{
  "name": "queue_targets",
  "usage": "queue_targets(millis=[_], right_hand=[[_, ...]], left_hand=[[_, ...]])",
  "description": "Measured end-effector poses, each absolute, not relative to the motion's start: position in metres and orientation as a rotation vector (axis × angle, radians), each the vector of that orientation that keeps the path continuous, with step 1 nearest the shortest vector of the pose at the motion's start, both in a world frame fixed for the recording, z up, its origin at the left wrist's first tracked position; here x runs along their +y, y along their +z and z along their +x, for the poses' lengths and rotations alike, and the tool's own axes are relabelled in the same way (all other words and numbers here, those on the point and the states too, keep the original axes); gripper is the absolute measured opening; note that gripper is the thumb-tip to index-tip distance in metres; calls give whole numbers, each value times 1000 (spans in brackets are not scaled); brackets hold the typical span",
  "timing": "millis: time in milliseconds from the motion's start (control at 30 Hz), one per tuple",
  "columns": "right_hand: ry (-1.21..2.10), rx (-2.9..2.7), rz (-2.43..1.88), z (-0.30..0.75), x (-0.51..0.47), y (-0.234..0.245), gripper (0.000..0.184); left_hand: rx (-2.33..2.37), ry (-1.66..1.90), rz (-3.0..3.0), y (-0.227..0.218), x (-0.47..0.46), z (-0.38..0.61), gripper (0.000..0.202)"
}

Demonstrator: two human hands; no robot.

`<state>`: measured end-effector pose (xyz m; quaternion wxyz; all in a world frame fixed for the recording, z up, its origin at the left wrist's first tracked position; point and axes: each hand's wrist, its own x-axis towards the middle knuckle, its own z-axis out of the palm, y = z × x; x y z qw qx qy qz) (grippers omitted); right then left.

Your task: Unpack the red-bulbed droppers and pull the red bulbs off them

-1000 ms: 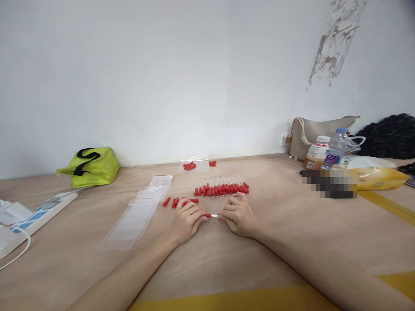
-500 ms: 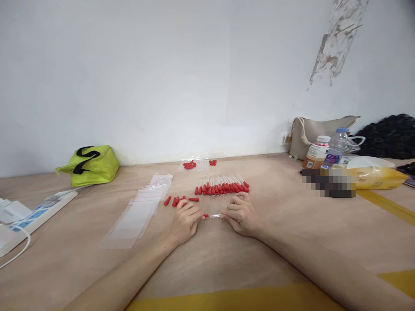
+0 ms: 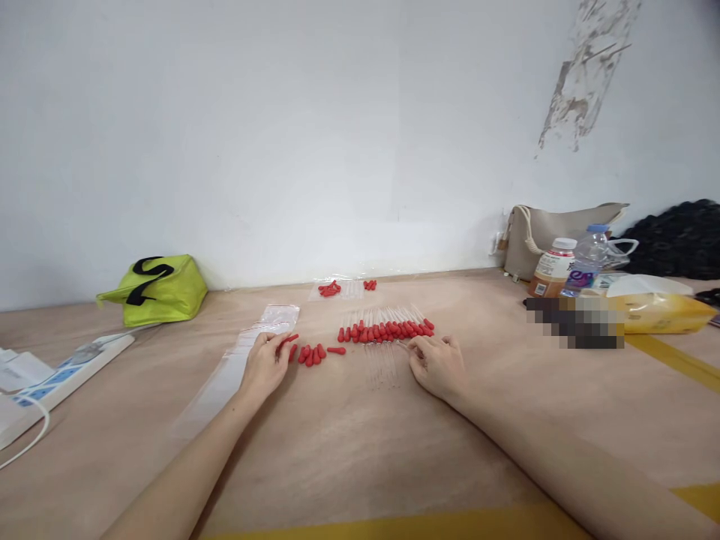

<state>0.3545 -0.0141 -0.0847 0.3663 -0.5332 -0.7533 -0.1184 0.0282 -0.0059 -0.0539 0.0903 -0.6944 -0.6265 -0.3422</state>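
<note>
My left hand (image 3: 266,364) is closed, with a red rubber bulb (image 3: 289,339) pinched at its fingertips. Another bulb lies right against those fingers, and several loose red bulbs (image 3: 310,356) sit just to the right. My right hand (image 3: 437,364) is closed beside a group of thin clear glass tubes (image 3: 382,369); the tip of one tube seems to show at its fingertips, though it is small and hard to make out. Beyond the tubes lies a row of glass droppers with red bulbs (image 3: 385,331), bulbs towards me.
Clear zip bags (image 3: 217,390) lie under and beside my left hand. More red bulbs (image 3: 329,288) rest on clear plastic near the wall. At left are a green bag (image 3: 163,292) and a power strip (image 3: 61,382); at right, bottles (image 3: 554,268) and a yellow tissue pack (image 3: 658,311).
My left hand has moved left, from the glass tubes to beside the loose bulbs. My right hand has shifted slightly right and away from me. The tubes lie uncovered between the hands.
</note>
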Motion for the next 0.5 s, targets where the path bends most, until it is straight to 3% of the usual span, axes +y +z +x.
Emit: queue_targets(millis=[233, 500], right_hand=[[-345, -2016, -1313, 348, -17, -87, 18], [-270, -2111, -1235, 348, -24, -84, 17]], left_hand=[[-1879, -859, -2091, -61, -4, 28, 24], [-2040, -907, -2143, -61, -7, 30, 28]])
